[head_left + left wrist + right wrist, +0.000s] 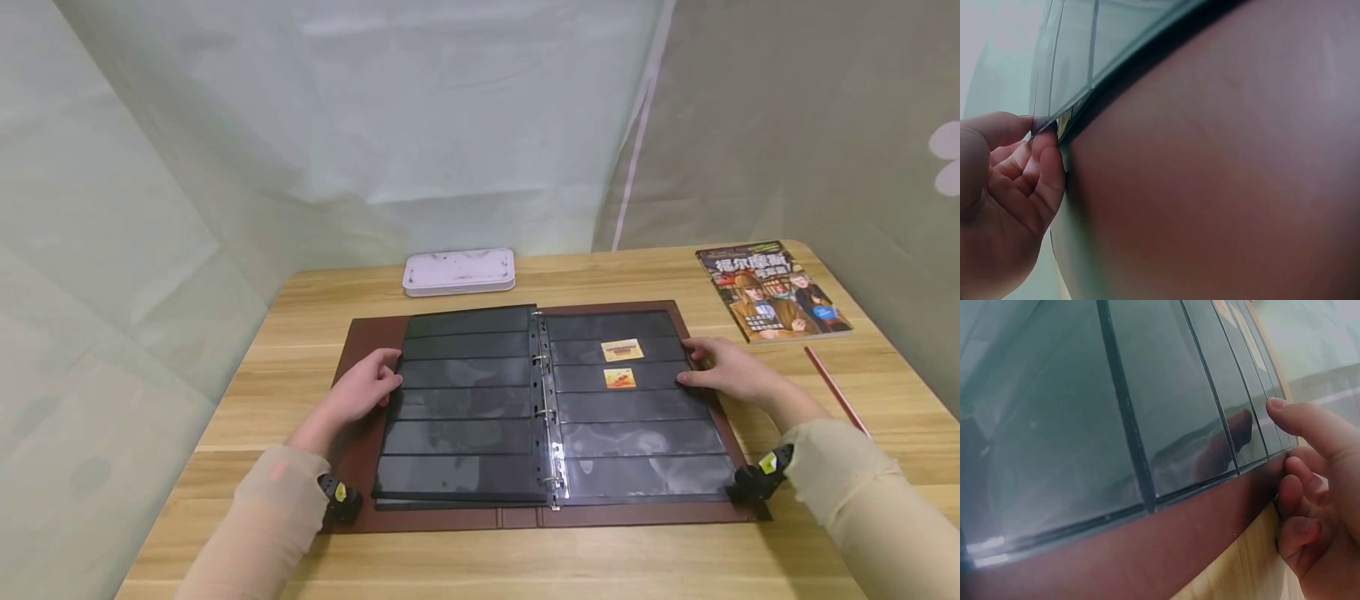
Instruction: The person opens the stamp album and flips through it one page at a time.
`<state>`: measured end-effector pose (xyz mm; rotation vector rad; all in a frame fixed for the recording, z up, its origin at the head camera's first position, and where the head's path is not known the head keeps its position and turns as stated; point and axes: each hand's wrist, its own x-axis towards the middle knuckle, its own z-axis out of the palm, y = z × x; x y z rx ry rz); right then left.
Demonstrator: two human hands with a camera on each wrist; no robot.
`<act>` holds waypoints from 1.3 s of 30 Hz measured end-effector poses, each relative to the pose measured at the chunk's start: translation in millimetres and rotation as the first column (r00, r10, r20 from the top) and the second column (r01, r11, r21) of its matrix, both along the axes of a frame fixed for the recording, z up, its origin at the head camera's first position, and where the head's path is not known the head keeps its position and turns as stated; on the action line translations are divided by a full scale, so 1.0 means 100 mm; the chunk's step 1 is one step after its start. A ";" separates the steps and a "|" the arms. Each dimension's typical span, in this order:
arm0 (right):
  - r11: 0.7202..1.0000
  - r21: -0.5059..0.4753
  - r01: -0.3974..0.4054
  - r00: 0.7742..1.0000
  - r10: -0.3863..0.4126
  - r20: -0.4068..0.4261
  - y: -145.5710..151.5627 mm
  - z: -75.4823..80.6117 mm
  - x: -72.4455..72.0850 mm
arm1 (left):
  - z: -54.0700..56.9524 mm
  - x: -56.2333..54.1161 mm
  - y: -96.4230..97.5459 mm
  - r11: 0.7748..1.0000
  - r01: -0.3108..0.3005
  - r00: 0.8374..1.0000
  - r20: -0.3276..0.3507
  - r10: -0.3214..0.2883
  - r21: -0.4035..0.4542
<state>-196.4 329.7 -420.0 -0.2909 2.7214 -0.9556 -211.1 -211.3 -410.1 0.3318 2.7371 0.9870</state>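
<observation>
A brown ring-bound stamp album lies open on the wooden table. Its black pages have rows of clear pockets. At the left, my left hand pinches the outer edge of the left page; the left wrist view shows thumb above and fingers beneath it. My right hand is at the right page's outer edge, its thumb over the page and its other fingers loosely bent beside the cover in the right wrist view. Two small stamps, a pale one and an orange one, sit in that page's upper pockets.
A white flat case stands behind the album, near the table's back edge. At the back right lies an illustrated book, with a thin red stick in front of it. Pale cloth hangs behind the table.
</observation>
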 end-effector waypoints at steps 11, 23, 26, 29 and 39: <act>1.000 0.001 0.008 1.000 -0.008 0.007 0.01 -0.01 0.01 | -0.01 0.02 -0.01 0.999 0.017 1.000 -0.002 -0.017 -0.033; 1.000 0.008 0.005 1.000 -0.005 -0.020 0.02 -0.02 0.01 | -0.04 0.03 0.00 0.994 0.030 1.000 0.002 -0.030 -0.107; 1.000 0.014 0.006 0.999 -0.005 -0.032 0.02 -0.03 0.01 | -0.05 0.02 0.00 0.992 0.033 0.999 0.003 -0.033 -0.120; 1.000 0.020 0.008 0.999 -0.007 -0.042 0.02 -0.04 0.00 | -0.06 0.01 0.01 0.990 0.037 0.999 -0.002 -0.038 -0.133; 0.999 0.001 0.035 0.999 -0.034 -0.031 -0.01 -0.05 0.01 | -0.05 0.00 0.04 0.982 0.046 0.999 -0.010 -0.049 -0.183</act>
